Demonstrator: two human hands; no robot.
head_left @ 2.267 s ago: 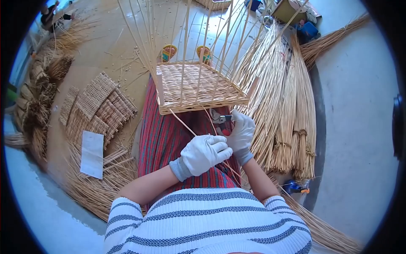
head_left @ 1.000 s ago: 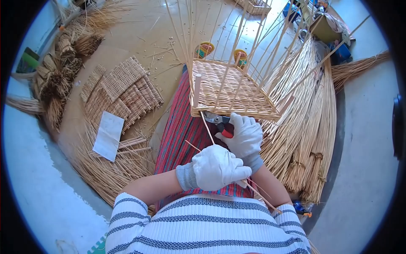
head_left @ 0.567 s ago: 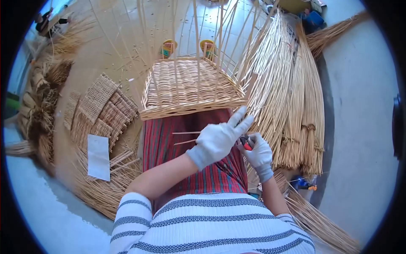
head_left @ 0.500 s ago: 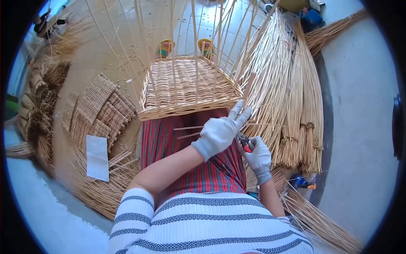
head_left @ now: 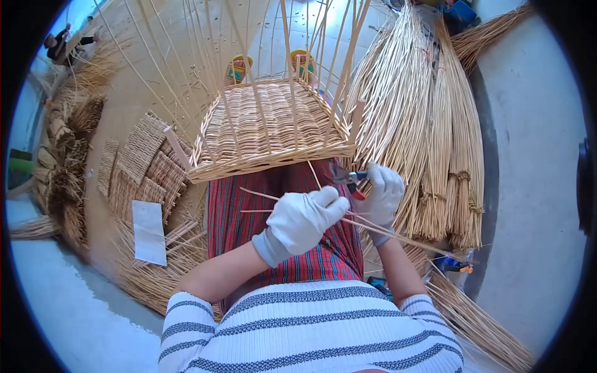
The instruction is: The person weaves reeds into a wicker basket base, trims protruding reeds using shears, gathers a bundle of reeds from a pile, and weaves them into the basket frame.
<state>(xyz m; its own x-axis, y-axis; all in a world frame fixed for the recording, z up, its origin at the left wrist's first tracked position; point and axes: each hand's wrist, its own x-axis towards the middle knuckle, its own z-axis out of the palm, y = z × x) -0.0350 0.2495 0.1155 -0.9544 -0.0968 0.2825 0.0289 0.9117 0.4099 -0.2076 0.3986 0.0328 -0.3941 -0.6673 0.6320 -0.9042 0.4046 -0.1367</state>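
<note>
Away from the woven basket since the earlier frame, the left hand is now closed round thin canes; the right hand, curled on the secateurs, has raised them near a strand at the front rim, seemingly within cutting reach. Tightly woven, bristling with upright stakes, the basket sits over the striped skirt.

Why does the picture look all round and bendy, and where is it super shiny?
In the head view, a very wide lens seems to bend the grey wall's foot, and black fills the corners; also in the head view, glare whitens the floor and the tops of the pale stalks, while the woven base looks fairly clear.
</note>
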